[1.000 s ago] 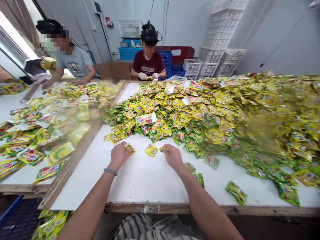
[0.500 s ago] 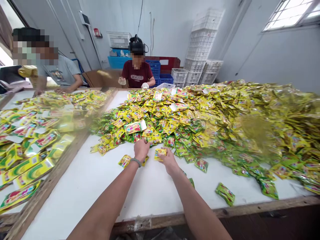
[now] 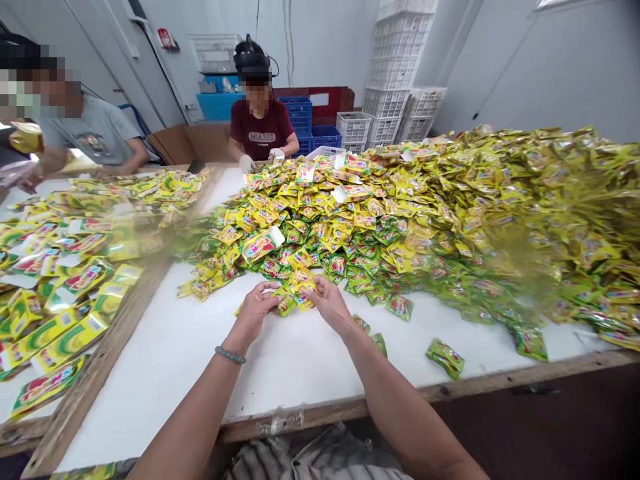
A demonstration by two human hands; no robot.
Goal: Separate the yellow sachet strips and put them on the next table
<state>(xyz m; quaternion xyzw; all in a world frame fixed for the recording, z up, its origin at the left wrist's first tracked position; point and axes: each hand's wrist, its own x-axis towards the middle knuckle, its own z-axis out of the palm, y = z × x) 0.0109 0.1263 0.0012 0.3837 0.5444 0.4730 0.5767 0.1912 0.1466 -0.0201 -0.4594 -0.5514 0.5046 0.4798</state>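
Observation:
My left hand (image 3: pixel 254 310), with a beaded bracelet on its wrist, has thumb and fingers closed at the edge of a small green packet (image 3: pixel 287 304). Beside it, my right hand (image 3: pixel 329 303) pinches a small yellow packet (image 3: pixel 305 298). The two packets overlap between my hands, just in front of a large pile of yellow and green packets (image 3: pixel 360 227). Part of another yellow packet shows behind my left fingers. An open-ended carton (image 3: pixel 261 245) with a watermelon picture lies on the pile's near slope.
Wooden strips edge the white table (image 3: pixel 165 373). Beyond the left divider (image 3: pixel 113 340) lie many yellow-green cartons (image 3: pixel 55 337). A loose green packet (image 3: pixel 445 358) rests right of my arm. Two co-workers stand across the table; white crates (image 3: pixel 395 73) are stacked behind.
My left hand has drawn back from the pile's edge and now grips a green packet. My right hand has brought its yellow packet leftward beside it. The view has tilted down slightly.

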